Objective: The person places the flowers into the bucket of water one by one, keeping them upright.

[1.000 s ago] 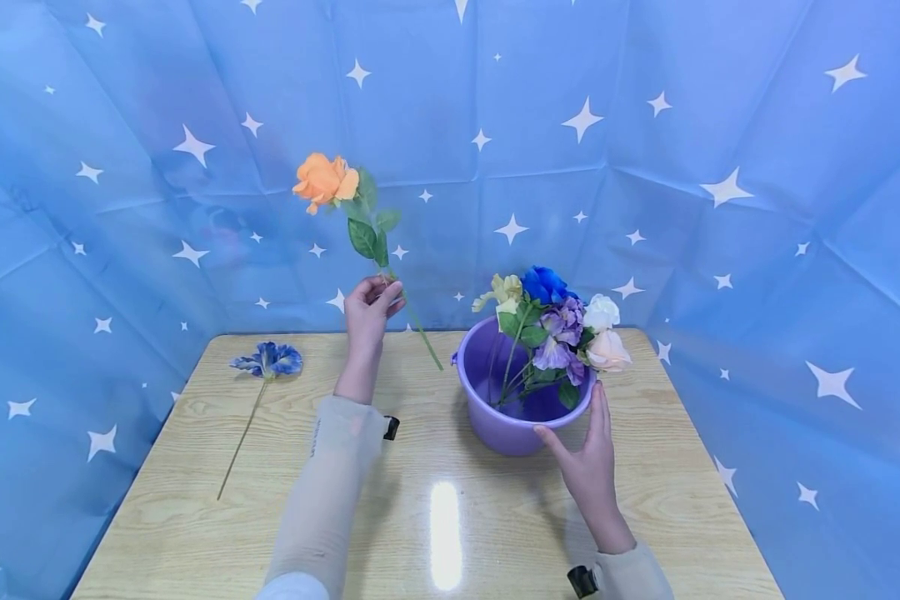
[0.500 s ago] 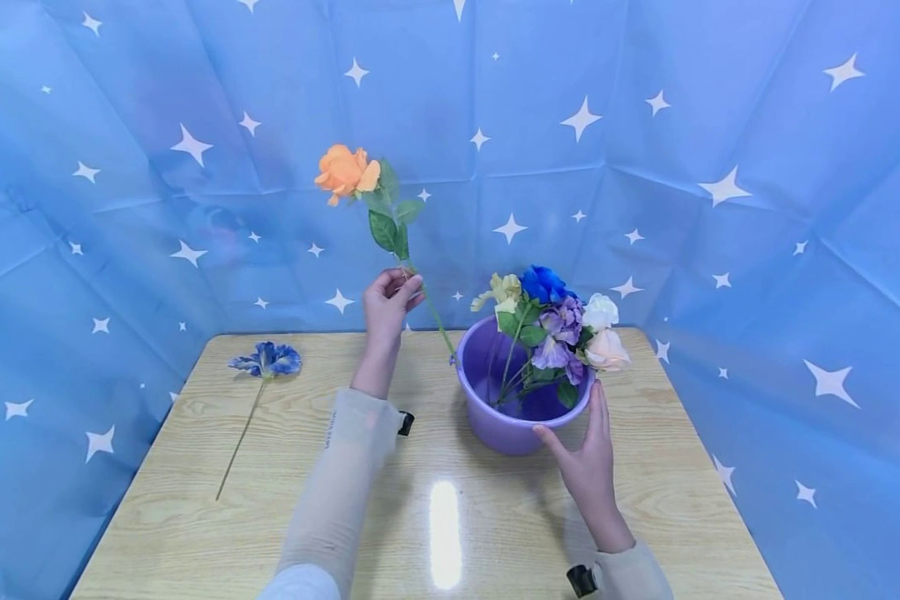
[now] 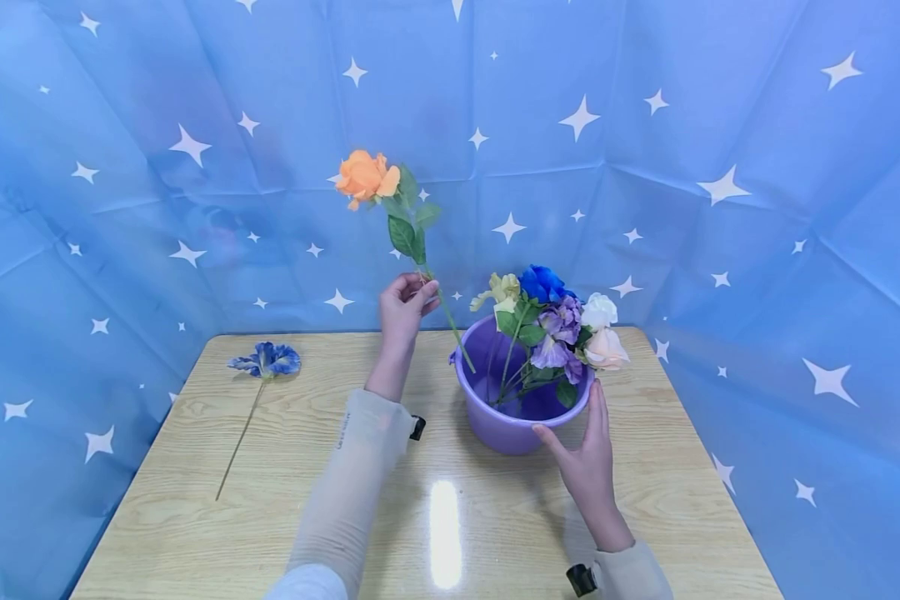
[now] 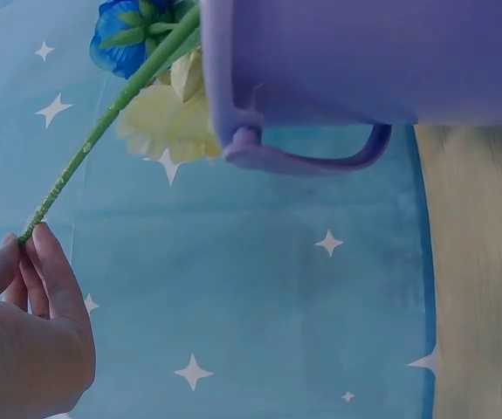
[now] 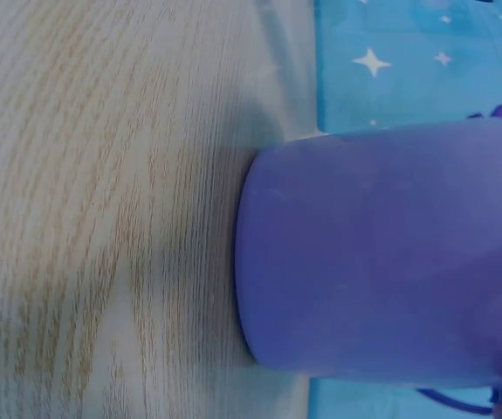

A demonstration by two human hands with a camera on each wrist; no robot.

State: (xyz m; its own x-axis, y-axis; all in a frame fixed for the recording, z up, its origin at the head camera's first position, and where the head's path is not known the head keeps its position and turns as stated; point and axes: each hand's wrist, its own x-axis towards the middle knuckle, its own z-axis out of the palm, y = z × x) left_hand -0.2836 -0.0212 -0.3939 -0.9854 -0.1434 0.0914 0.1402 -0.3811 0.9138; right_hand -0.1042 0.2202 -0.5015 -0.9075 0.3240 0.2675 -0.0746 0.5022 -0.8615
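Note:
My left hand (image 3: pixel 407 307) pinches the green stem of an orange artificial rose (image 3: pixel 366 177) between thumb and fingertips. The bloom leans up to the left, and the stem's lower end overlaps the mouth of a purple bucket (image 3: pixel 506 435). In the left wrist view, the stem (image 4: pixel 102 122) runs from the fingertips to the bucket rim. My right hand (image 3: pixel 591 471) touches the bucket's near right side, its thumb at the front rim and straight fingers along the right. Several flowers stand in the bucket: a pale yellow one (image 3: pixel 504 290), a blue rose (image 3: pixel 543 284), purple blooms (image 3: pixel 558 333), and white and pale pink roses (image 3: pixel 606 350).
A blue flower (image 3: pixel 268 359) on a thin stem lies on the left of the wooden table (image 3: pixel 165 517). A blue curtain (image 3: pixel 450 100) with white stars hangs behind and at both sides. The bucket's handle (image 4: pixel 338 164) shows in the left wrist view.
My left hand has moved right with the orange rose, bringing the stem's end from left of the bucket to over its mouth. The right hand and bucket have stayed put.

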